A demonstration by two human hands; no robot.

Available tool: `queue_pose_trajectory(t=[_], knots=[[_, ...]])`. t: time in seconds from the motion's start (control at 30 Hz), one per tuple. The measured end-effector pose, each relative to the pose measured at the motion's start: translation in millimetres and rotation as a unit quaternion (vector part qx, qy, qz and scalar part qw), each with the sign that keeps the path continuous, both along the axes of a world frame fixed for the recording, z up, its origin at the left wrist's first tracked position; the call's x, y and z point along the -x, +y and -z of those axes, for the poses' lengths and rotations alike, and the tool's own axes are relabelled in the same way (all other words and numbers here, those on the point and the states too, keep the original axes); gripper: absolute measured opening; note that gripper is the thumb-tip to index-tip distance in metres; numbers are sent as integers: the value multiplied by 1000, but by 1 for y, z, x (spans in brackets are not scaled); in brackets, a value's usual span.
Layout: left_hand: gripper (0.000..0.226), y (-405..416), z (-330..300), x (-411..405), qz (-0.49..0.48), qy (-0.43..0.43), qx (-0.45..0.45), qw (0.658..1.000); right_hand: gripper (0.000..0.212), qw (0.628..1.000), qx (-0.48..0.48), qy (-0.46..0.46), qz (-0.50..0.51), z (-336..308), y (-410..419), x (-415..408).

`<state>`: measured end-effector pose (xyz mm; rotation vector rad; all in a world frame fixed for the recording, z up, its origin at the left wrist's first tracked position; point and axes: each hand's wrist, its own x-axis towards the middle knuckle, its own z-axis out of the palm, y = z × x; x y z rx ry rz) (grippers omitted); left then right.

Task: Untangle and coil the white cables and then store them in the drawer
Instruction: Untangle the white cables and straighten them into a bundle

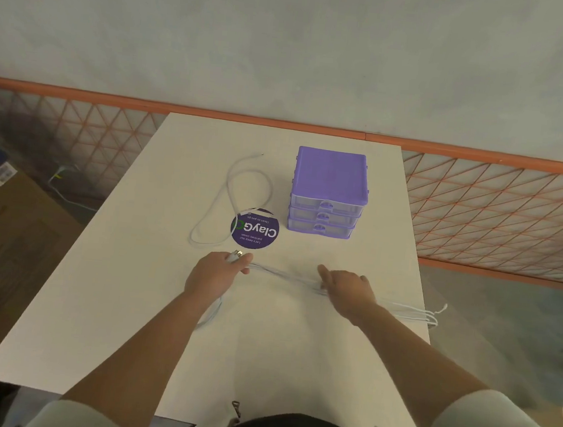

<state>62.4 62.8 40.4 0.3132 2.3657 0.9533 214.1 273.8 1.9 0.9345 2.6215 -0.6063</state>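
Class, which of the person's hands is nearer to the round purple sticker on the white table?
Left. The left hand grips a cable end just below the round purple sticker; the right hand holds the white cable bundle farther off, to the sticker's lower right.

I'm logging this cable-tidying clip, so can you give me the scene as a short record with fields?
surface: white table
left hand: left hand grips the plug end of the folded cable
right hand: right hand holds the same cable, loops trailing to the table's right edge
second cable: loose cable lying uncoiled, partly over the round sticker
storage: purple drawer unit, three drawers, all closed
stored so far: nothing visible
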Motion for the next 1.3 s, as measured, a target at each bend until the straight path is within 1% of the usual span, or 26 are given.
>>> queue_pose_trajectory(t=[0.13,0.2,0.27,0.3,0.37,0.47,0.53,0.6,0.63,0.67,0.73,0.77,0.83,0.9,0.97,1.03,1.07,1.13,1.17,1.2,1.3], knots=[[36,3,-5,4,17,1,-10,1000,54,991,70,106,-36,-22,-50,40],[36,2,-7,6,26,3,-9,1000,49,987,93,122,-45,-30,-69,53],[36,2,-9,8,33,1,-8,999,48,987,107,117,-25,-31,-78,60],[37,0,-9,10,36,-6,-11,999,47,989,100,111,-16,-30,-80,62],[37,-3,-11,12,49,-24,-26,998,44,993,58,102,-16,-29,-82,65],[36,-10,-14,20,53,-37,-56,996,39,993,1,113,-17,-29,-81,69],[38,-20,-16,32,-1,-32,-84,996,38,993,-32,111,-13,-25,-75,70],[40,-37,-15,51,-107,-46,-132,984,38,995,-66,80,-10,-20,-65,66],[41,-48,-14,62,-171,-67,-175,967,39,995,-69,69,5,-18,-59,62],[43,-59,-13,71,-232,-96,-231,940,40,996,-66,59,18,-16,-53,58],[45,-80,-10,87,-323,-166,-345,865,36,995,-87,39,23,-13,-45,49],[48,-90,-10,92,-351,-196,-389,829,32,994,-100,31,25,-12,-42,45],[54,-108,-7,100,-392,-233,-444,771,29,993,-113,6,33,-12,-36,38],[58,-122,-2,105,-424,-259,-486,719,33,993,-106,-21,45,-11,-28,33],[57,-131,1,108,-450,-273,-529,666,45,994,-93,-35,56,-10,-22,31],[55,-134,0,111,-473,-270,-564,621,59,993,-86,-29,80,-12,-22,31],[54,-135,-2,114,-482,-268,-578,601,62,992,-92,-27,79,-12,-24,31],[54,-137,-4,121,-491,-264,-596,578,61,992,-102,-16,67,-12,-29,29],[54,-137,-5,124,-488,-264,-599,577,59,992,-108,-7,61,-11,-32,27],[53,-137,-6,126,-484,-262,-596,584,58,992,-114,-2,55,-8,-33,25],[53,-136,-5,129,-469,-261,-562,630,53,992,-115,-21,48,2,-41,24]])
